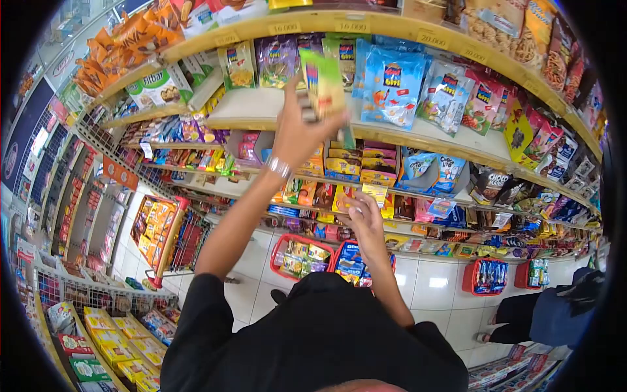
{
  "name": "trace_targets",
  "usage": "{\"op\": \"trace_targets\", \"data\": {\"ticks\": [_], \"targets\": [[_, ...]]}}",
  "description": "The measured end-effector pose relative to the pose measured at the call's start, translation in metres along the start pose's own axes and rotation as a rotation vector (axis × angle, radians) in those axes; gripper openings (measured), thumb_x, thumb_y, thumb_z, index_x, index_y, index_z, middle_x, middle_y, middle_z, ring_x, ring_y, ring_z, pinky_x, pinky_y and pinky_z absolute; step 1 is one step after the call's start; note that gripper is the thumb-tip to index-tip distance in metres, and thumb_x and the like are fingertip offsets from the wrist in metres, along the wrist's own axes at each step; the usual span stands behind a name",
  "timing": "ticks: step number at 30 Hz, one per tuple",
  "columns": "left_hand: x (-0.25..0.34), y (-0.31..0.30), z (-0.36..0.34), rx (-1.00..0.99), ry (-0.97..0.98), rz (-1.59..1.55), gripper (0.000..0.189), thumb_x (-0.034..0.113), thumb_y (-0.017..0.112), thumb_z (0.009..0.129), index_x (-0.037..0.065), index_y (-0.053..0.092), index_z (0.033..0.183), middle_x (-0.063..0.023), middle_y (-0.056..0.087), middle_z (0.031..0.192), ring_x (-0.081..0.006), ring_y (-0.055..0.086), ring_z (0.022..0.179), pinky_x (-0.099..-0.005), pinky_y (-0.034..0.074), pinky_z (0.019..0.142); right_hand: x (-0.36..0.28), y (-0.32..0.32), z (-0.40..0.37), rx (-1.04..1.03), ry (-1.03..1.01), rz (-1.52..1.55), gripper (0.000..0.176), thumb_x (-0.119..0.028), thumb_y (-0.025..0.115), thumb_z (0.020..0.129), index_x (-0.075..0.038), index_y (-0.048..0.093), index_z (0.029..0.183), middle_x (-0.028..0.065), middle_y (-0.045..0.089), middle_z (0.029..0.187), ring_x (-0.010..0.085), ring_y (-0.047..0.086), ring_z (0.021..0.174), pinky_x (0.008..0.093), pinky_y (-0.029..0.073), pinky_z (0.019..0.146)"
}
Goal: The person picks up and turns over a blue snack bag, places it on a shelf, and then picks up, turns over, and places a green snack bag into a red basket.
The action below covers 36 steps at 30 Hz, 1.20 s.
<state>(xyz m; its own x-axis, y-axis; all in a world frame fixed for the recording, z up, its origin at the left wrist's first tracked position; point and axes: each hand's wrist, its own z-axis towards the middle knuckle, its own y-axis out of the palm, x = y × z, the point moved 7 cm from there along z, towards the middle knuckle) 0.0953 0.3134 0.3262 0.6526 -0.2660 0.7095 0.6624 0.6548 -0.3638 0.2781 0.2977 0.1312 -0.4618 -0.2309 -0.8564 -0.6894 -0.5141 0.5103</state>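
Observation:
My left hand, with a metal watch on the wrist, grips a green and cream "biti" snack pouch at the upper shelf. The pouch is held upright and tilted, in front of other pouches. Beneath it is a bare stretch of the white shelf. A blue "biti" pouch stands just to the right. My right hand hovers lower, in front of small boxed snacks, its fingers loosely bent and apart with nothing in them.
Red baskets of packets stand on the tiled floor by my body. A shopping cart is at left. Another person is at lower right. More shelves line the left side.

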Motion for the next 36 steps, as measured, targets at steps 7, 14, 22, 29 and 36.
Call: {"op": "trace_targets", "data": {"ticks": [7,14,22,29,36], "targets": [[-0.081,0.073,0.123,0.134,-0.012,0.459,0.118,0.045,0.087,0.059,-0.002,0.018,0.142,-0.0388,0.048,0.119,-0.0476,0.055,0.108,-0.0453,0.049,0.090,0.021,-0.054,-0.034,0.078,0.034,-0.010,0.040,-0.007,0.060,0.092,-0.004,0.042,0.127,0.0161,0.057,0.118,0.0235,0.061,0.103,0.0375,0.051,0.093],[-0.098,0.090,0.108,0.087,0.059,0.451,0.112,0.027,0.090,0.055,0.004,0.020,0.140,-0.0334,0.021,0.131,-0.0508,0.046,0.113,-0.0448,0.046,0.097,0.036,-0.114,-0.066,0.295,0.085,0.076,0.042,-0.005,0.063,0.090,-0.004,0.042,0.126,0.0147,0.061,0.111,0.0208,0.064,0.099,0.0336,0.053,0.088],[-0.085,0.097,0.103,-0.031,0.053,0.593,0.072,0.011,0.084,0.064,0.006,0.041,0.121,-0.0271,0.040,0.117,-0.0450,0.057,0.099,-0.0446,0.053,0.083,0.042,-0.137,-0.070,0.311,0.136,0.012,0.047,-0.009,0.066,0.087,-0.005,0.042,0.127,0.0136,0.063,0.110,0.0221,0.065,0.098,0.0308,0.055,0.083],[-0.088,0.110,0.120,-0.045,0.064,0.601,0.071,0.014,0.084,0.064,0.002,0.041,0.118,-0.0282,0.043,0.114,-0.0467,0.056,0.099,-0.0466,0.053,0.083,0.028,-0.136,-0.075,0.372,0.088,-0.021,0.042,-0.004,0.060,0.090,-0.004,0.042,0.128,0.0153,0.059,0.112,0.0234,0.062,0.100,0.0355,0.053,0.089],[-0.090,0.096,0.109,-0.159,0.088,0.555,0.084,0.028,0.084,0.065,0.002,0.037,0.130,-0.0296,0.040,0.123,-0.0457,0.052,0.110,-0.0458,0.049,0.091,0.053,-0.137,-0.088,0.387,0.132,-0.001,0.041,-0.001,0.059,0.090,-0.003,0.042,0.126,0.0167,0.058,0.113,0.0256,0.062,0.101,0.0357,0.054,0.089]]}}
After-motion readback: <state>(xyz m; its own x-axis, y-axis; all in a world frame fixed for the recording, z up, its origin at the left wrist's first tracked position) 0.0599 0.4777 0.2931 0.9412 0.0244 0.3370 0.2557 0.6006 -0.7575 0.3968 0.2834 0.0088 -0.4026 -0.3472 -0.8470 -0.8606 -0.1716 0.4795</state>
